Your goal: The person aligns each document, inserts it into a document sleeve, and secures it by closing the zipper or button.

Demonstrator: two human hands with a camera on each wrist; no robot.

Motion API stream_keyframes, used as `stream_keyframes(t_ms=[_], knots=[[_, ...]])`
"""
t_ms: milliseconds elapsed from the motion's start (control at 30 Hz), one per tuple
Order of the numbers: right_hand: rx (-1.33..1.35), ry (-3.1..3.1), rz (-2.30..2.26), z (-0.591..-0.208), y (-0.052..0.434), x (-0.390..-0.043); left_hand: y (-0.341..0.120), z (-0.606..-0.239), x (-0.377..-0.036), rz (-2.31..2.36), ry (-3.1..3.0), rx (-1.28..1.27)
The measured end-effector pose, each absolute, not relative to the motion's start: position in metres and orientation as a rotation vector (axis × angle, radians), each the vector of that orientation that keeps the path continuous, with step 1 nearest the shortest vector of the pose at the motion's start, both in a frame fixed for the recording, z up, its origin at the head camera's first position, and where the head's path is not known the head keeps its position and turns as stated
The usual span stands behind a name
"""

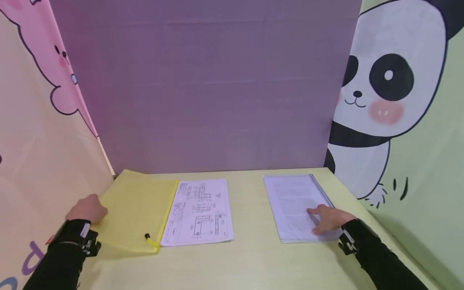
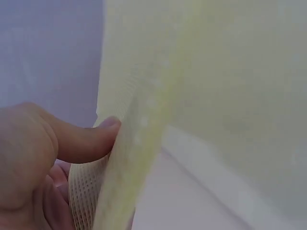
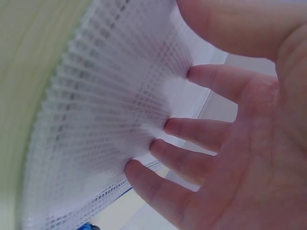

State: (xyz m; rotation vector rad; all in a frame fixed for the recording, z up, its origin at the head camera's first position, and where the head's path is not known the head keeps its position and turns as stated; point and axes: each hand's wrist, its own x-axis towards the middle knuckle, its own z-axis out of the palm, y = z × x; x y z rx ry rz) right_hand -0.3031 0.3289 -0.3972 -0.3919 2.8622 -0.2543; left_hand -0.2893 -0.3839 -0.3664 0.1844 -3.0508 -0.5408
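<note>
Two pouches are lying on the desk [image 1: 246, 257], and one loose drawing sheet [image 1: 199, 212] is lying between them. The yellow pouch [image 1: 135, 209] is sitting at the left, its zip pull [image 1: 147, 236] at the near corner, with the sheet just beside its right edge, possibly tucked slightly into it; the view is too coarse to say. The clear pouch [image 1: 295, 205], holding printed pages, is lying well apart at the right.

The left hand [image 1: 87, 209] is grasping the yellow pouch at its left edge: in the left wrist view the thumb [image 2: 81, 139] is pressing on the mesh from above while the other fingers are curling beneath it, so the edge is being pinched.

The right hand [image 1: 328, 217] is lying flat on the near part of the clear pouch, released, fingers straight and spread. In the right wrist view the fingertips [image 3: 168, 127] are touching the white mesh face.

Both forearms are wearing black sleeves with wrist straps and are reaching in from the near corners of the desk.
</note>
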Motion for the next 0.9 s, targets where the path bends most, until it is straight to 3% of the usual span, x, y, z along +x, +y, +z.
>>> stream_keyframes(t_ms=[267, 500, 667, 900], knots=[[-0.408, 2.831, -0.310, -0.392, 0.323, -0.305, -0.354, -0.297, -0.276, -0.480, -2.898, 0.027], [-0.394, 2.891, -0.236, -0.388, 0.301, -0.305, -0.313, -0.259, -0.277, -0.511, -2.787, 0.003], [-0.474, 2.931, -0.400, -0.385, 0.274, -0.307, -0.282, -0.251, -0.284, -0.721, -2.735, -0.032], [-0.589, 2.550, -1.152, -0.391, 0.227, -0.309, -0.228, -0.271, -0.291, -1.063, -2.667, -0.071]])
